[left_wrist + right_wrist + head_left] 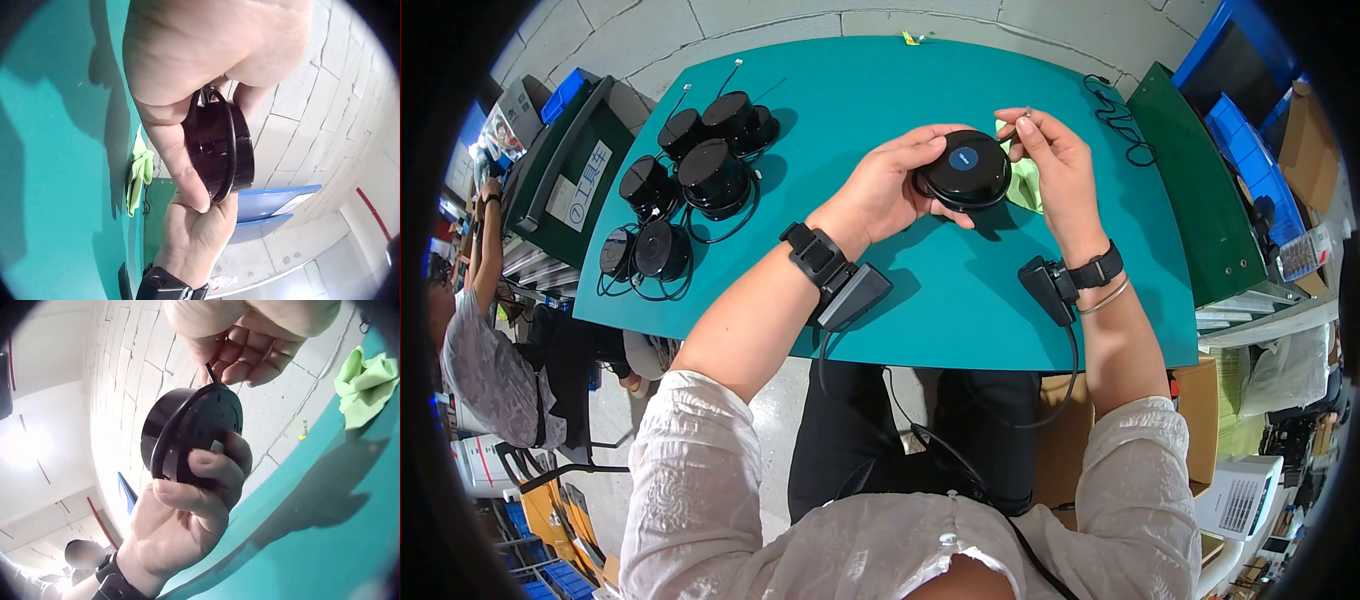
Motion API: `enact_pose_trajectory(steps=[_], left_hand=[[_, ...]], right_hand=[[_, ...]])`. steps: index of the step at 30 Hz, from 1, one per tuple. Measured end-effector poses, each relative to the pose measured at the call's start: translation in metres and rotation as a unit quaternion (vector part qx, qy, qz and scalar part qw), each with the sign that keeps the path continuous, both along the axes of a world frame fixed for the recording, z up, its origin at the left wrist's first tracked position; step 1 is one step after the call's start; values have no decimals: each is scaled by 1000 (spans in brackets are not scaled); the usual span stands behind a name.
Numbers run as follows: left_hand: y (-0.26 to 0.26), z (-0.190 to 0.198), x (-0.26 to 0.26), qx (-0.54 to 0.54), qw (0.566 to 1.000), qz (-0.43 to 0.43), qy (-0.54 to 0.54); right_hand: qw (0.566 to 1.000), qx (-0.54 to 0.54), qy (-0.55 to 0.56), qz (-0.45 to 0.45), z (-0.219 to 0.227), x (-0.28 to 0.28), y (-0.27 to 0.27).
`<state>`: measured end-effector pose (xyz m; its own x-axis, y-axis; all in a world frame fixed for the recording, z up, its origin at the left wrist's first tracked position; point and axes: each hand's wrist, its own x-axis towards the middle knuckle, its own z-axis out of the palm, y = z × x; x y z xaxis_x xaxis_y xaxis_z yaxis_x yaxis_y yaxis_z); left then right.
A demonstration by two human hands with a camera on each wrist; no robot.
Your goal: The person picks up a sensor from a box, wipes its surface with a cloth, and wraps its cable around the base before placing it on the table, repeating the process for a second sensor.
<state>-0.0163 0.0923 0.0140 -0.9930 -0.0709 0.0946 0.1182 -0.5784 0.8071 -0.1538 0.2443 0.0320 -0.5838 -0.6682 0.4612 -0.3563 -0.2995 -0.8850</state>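
A round black device (966,172) with a blue round label on top is gripped by the left hand (880,187) above the green table. The right hand (1055,170), at the device's right, pinches a black cable between thumb and fingers. In the left wrist view the cable (232,150) loops around the side of the device (209,147). From the right wrist view, the left hand's fingers (203,472) curl over the underside of the device (206,422), and the cable (210,373) runs up to the right hand (256,353).
Several black devices with cables (715,178) stand on the left of the green table (880,310). A light green cloth (1026,184) lies behind the right hand. A loose black cable (1122,125) is at the back right, a small yellow item (914,39) at the back edge.
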Motion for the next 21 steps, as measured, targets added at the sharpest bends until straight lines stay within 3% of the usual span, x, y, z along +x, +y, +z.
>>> enact_pose_trajectory(steps=[21], left_hand=[[-1, -1, -1, 29, 999, 30, 0]], right_hand=[[999, 21, 2, 32, -1, 3, 0]])
